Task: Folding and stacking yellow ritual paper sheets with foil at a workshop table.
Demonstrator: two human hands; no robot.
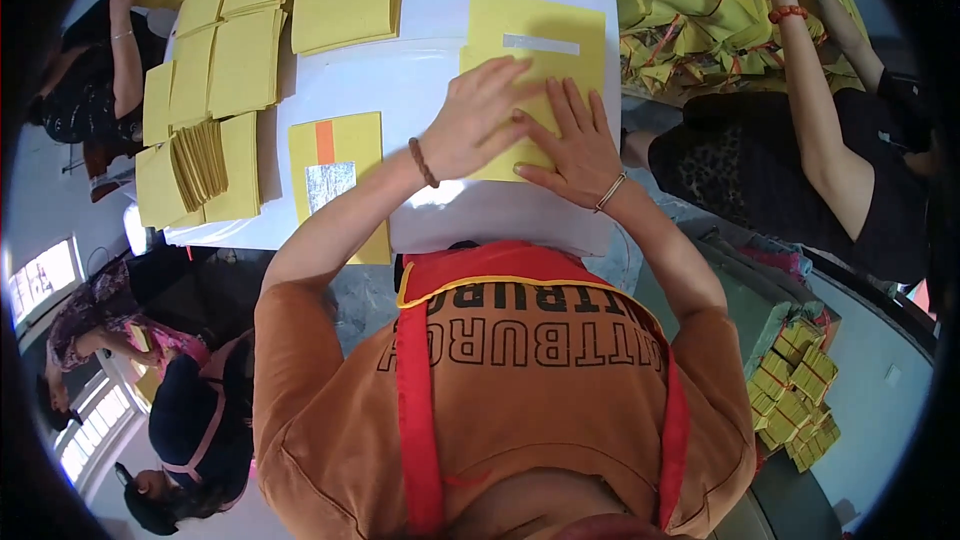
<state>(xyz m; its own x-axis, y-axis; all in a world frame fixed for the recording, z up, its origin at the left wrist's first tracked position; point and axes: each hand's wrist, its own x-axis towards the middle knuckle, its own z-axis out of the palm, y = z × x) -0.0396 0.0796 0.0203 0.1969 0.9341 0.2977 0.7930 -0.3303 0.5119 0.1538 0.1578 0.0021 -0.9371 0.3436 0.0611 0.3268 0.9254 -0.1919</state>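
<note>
Bare white table (pixel 420 90) is showing to the left of the yellow sheet (pixel 560 25), so a hand could pass there. Further left, another sheet with a silver square (pixel 335 165) is lying in the way, and paper stacks (pixel 215 60) are blocking beyond it.

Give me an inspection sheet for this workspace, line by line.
Surface: white table, mostly covered by paper.
Job's things: yellow sheet with a silver strip, lying flat under both hands.
Clutter: yellow sheet with orange and silver patches; fanned yellow stacks along the far left edge.
Grippers: left hand and right hand press flat on the sheet, fingers spread, holding nothing.
Cables: nothing seen.
Surroundings: other people seated around; bundled yellow packs on the floor at right.
</note>
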